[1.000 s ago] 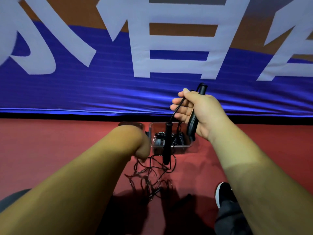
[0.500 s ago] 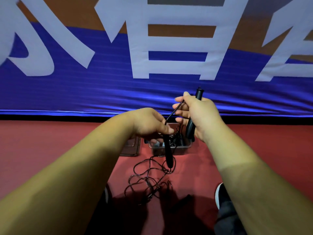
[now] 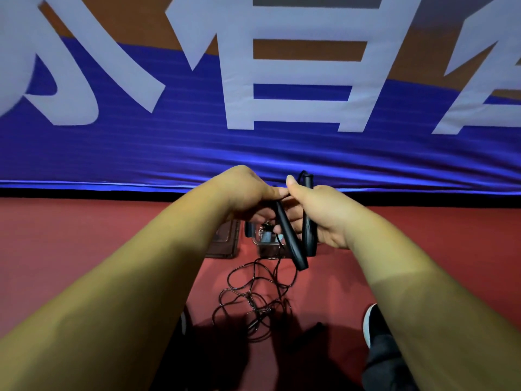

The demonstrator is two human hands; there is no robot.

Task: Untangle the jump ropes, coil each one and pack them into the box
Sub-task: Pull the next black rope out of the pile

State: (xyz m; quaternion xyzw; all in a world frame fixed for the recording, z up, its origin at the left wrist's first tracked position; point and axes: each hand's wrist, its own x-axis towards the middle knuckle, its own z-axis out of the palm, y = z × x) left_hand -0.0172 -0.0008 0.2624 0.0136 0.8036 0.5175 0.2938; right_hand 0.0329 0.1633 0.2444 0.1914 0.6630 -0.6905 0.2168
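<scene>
My left hand (image 3: 248,190) grips the top of one black jump-rope handle (image 3: 290,241), which slants down to the right. My right hand (image 3: 324,213) holds the second black handle (image 3: 308,235) upright, its tip showing above the thumb. The two hands touch at the fingertips. Thin black rope (image 3: 253,297) hangs from the handles into a loose tangle on the red floor. Behind the hands stands the clear box (image 3: 260,238), mostly hidden, with coiled black rope inside.
A brown lid (image 3: 225,241) lies flat left of the box. A blue banner (image 3: 253,142) with large white characters hangs as a wall just beyond. My black shoe (image 3: 372,323) is at the lower right on the red floor (image 3: 84,244).
My left hand rose from near the floor, took the dangling handle and lifted it up against my right hand. My right hand dropped slightly, still holding its handle.
</scene>
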